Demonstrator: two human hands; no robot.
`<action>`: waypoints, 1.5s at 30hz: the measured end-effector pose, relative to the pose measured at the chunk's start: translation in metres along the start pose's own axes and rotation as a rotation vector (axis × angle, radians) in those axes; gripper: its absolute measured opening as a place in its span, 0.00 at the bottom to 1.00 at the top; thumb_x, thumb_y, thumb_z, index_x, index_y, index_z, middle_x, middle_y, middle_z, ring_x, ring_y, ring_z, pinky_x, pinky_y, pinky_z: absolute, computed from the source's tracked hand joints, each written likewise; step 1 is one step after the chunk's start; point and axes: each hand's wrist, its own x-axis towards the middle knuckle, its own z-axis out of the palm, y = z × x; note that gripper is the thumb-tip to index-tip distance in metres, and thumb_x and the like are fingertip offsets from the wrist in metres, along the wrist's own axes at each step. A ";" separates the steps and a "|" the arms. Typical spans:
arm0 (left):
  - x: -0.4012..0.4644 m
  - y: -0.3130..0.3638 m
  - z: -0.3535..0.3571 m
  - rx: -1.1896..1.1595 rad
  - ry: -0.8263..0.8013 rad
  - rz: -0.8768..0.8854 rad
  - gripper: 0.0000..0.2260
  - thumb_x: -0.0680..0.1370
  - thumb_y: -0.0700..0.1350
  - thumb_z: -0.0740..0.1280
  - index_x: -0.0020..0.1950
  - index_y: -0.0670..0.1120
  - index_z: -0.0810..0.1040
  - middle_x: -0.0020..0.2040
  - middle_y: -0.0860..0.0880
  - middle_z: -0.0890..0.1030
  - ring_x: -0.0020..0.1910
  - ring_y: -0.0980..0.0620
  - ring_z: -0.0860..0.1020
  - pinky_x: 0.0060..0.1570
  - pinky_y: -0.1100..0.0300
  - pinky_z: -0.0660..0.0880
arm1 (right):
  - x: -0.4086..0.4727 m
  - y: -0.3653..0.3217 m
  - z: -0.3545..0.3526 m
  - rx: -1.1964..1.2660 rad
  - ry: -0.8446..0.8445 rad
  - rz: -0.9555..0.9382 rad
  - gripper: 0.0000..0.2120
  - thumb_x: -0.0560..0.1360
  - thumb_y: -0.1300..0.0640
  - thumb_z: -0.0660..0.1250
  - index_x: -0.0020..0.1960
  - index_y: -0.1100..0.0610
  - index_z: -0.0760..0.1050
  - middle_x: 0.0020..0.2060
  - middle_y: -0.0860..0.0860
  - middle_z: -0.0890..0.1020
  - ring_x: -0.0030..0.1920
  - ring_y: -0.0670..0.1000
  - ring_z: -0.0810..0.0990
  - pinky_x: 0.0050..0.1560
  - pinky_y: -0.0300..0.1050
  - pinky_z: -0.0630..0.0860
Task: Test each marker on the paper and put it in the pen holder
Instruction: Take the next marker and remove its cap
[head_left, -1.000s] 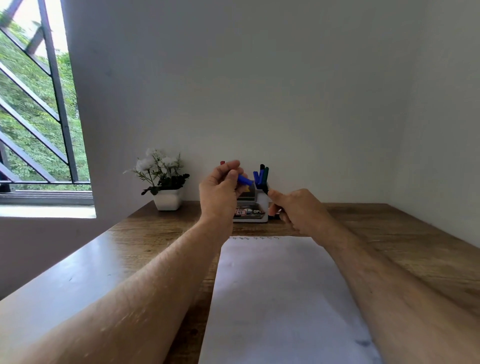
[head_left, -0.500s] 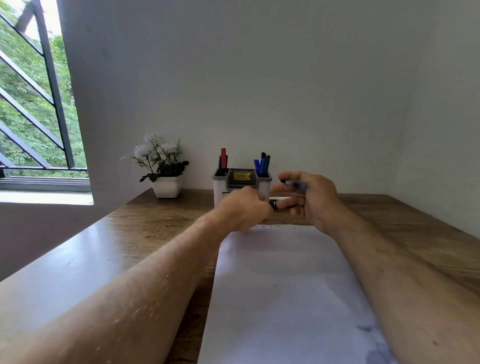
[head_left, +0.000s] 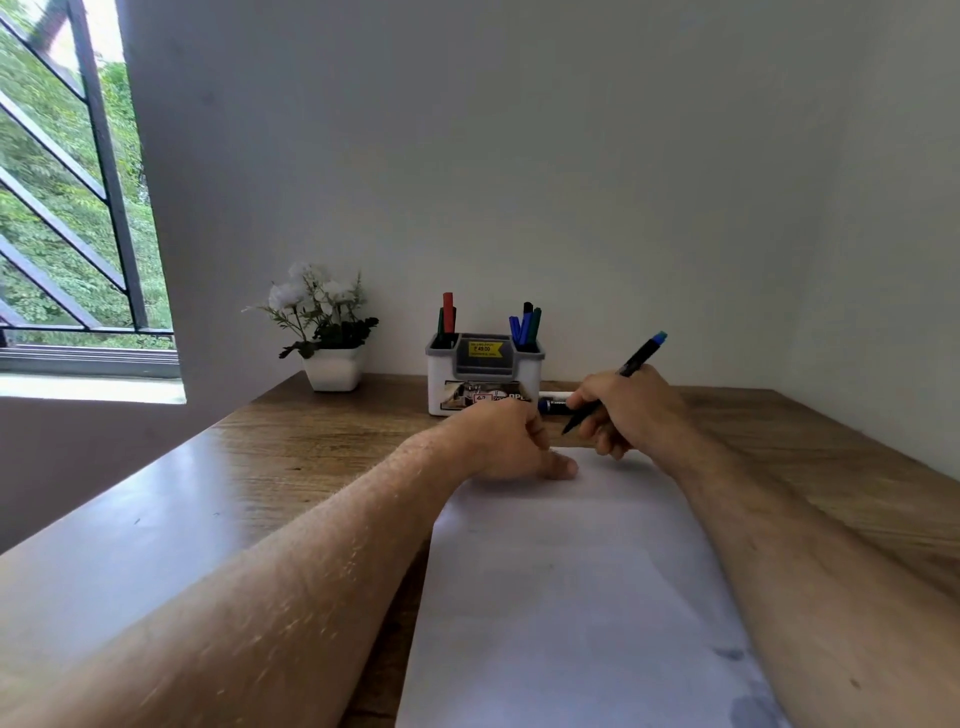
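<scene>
The right hand (head_left: 631, 410) is gripping a black marker (head_left: 618, 382) in a writing hold, fingers closed around its barrel, the blue end tilting up to the far right and the tip pointing down toward the far edge of the paper (head_left: 571, 597). The left hand (head_left: 511, 441) is resting on the far left corner of the paper, fingers curled loosely; whether they are holding anything cannot be told. Another marker (head_left: 553, 404) is lying on the surface (head_left: 260, 467) between the right hand and the pen holder (head_left: 485, 382), which is standing at the far wall with red, green and blue markers upright in its left and right end compartments. A potted plant (head_left: 324, 332) is sitting left of it.
</scene>
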 end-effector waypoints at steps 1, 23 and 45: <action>0.000 0.000 0.000 0.015 0.006 0.010 0.21 0.71 0.63 0.73 0.56 0.51 0.78 0.55 0.52 0.78 0.53 0.52 0.75 0.52 0.57 0.73 | 0.001 0.000 -0.001 0.010 -0.018 0.012 0.09 0.74 0.60 0.66 0.44 0.64 0.83 0.32 0.60 0.84 0.24 0.53 0.77 0.26 0.41 0.74; 0.005 -0.004 0.002 -0.062 -0.006 0.019 0.21 0.70 0.60 0.75 0.56 0.50 0.78 0.48 0.54 0.75 0.48 0.54 0.73 0.49 0.58 0.70 | 0.004 0.009 0.001 -0.248 -0.047 0.008 0.11 0.75 0.54 0.68 0.42 0.62 0.79 0.29 0.53 0.83 0.23 0.48 0.74 0.24 0.39 0.69; 0.006 -0.004 0.003 -0.088 -0.002 0.005 0.21 0.70 0.59 0.76 0.56 0.49 0.79 0.51 0.52 0.76 0.52 0.52 0.74 0.50 0.57 0.70 | 0.005 0.009 0.000 -0.265 -0.001 0.009 0.11 0.73 0.54 0.68 0.44 0.63 0.78 0.29 0.54 0.82 0.20 0.48 0.72 0.21 0.36 0.67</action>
